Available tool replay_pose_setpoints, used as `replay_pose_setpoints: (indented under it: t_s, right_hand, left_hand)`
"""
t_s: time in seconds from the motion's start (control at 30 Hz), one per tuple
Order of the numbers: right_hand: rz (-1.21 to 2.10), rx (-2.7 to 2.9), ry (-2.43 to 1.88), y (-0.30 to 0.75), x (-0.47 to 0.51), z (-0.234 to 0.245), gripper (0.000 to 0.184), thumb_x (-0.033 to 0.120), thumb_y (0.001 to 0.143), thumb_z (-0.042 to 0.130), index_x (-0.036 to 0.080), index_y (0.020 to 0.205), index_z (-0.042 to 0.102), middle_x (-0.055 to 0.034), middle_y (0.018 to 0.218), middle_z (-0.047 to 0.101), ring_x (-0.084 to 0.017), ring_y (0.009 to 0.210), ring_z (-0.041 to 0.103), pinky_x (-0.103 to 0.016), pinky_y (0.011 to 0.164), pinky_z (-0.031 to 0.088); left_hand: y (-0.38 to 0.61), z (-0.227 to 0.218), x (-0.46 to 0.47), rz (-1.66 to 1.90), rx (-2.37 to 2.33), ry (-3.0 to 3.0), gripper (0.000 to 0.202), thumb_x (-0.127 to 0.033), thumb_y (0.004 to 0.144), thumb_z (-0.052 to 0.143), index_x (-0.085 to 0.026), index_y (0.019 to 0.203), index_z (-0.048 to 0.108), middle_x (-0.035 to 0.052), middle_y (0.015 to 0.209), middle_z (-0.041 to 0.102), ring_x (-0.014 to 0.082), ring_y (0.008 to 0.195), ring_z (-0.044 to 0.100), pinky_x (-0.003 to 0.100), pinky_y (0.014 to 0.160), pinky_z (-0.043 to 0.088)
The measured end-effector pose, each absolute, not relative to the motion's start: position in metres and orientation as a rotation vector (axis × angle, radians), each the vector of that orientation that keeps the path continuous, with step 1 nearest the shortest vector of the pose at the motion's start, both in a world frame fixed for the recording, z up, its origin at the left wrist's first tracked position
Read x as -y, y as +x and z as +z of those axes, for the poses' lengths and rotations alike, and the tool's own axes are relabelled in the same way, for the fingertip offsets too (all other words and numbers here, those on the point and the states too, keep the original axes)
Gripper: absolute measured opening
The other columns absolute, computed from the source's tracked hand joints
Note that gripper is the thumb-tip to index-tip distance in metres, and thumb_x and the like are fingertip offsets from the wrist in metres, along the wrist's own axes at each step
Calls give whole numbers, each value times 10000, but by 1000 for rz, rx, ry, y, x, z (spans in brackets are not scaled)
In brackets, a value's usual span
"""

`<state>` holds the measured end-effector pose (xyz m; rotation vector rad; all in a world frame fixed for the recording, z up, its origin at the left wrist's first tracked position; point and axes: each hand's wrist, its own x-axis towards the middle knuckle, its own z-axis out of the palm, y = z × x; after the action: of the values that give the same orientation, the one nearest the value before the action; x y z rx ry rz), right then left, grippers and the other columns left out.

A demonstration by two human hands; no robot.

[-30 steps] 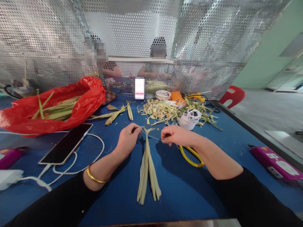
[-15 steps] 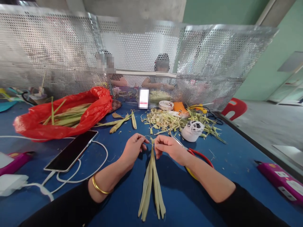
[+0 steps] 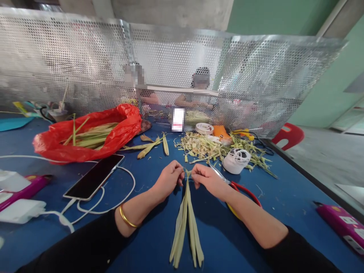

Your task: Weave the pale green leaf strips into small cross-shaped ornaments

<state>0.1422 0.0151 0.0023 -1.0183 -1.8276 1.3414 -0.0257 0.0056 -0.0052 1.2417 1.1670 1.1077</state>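
Note:
A bundle of pale green leaf strips (image 3: pixel 186 223) lies on the blue table (image 3: pixel 159 242), its top end pinched between both hands. My left hand (image 3: pixel 170 179) is closed on the left side of that top end. My right hand (image 3: pixel 207 179) is closed on the right side, close against the left. A thin white thread ran between the fingers earlier; here it is too fine to make out. Scissors with red and yellow handles (image 3: pixel 241 191) lie just under my right wrist. A spool of white thread (image 3: pixel 236 160) stands behind my right hand.
A red plastic bag (image 3: pixel 88 136) of green leaves lies at the left. A phone (image 3: pixel 93 177) on a white cable lies beside it. Leaf trimmings (image 3: pixel 207 147) are piled at the back. A perforated metal screen (image 3: pixel 85 64) closes the far edge; two people sit behind it.
My hands have come together at the top of the bundle; the stretch of thread seen between them earlier no longer shows. The camera has tilted up a little.

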Motion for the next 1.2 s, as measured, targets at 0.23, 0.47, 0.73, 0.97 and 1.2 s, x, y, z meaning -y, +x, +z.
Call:
replay_pose_setpoints:
  t_s: [0.23,0.47,0.73,0.97,1.2]
  right_hand:
    - [1289,1853,-1076,142,-15,1,189,294,819,551,201,674,472,59,524,508,-115,535,472,-257,601,355]
    - [1329,1821,-1039,143,-19,-3,198,332,814,532,204,689,449,56,579,479,-109,531,474,-252,577,397]
    - [1286,1881,-1061,144,-20,-8,153,244,810,546,204,681,475,69,546,469,-100,501,443,-239,538,348]
    - [1283,1784,-1028,142,-16,6,144,284,791,584,186,704,523,37,645,523,-115,620,510,-254,635,392]
    - [1419,1670,-1011,137,-8,10,204,358,785,591,173,709,548,48,586,537,-70,439,427,-225,471,329]
  left_hand:
    - [-28,-9,-7,1072,-1245,1402,138,-254,809,469,-203,683,445,-69,566,517,76,465,496,204,518,417]
    - [-30,-6,-6,1013,-1244,1503,145,-277,817,448,-206,692,450,-68,578,513,82,479,486,207,516,405]
    - [-31,-4,-5,970,-1246,1530,156,-294,810,453,-209,679,450,-69,558,498,93,484,488,204,488,379]
    - [-29,-5,-5,987,-1213,1485,176,-337,770,514,-177,698,533,-51,585,516,83,499,460,209,520,377]
    - [-26,-2,0,922,-1160,1490,146,-253,698,537,-149,657,630,-34,563,559,76,470,430,207,494,345]
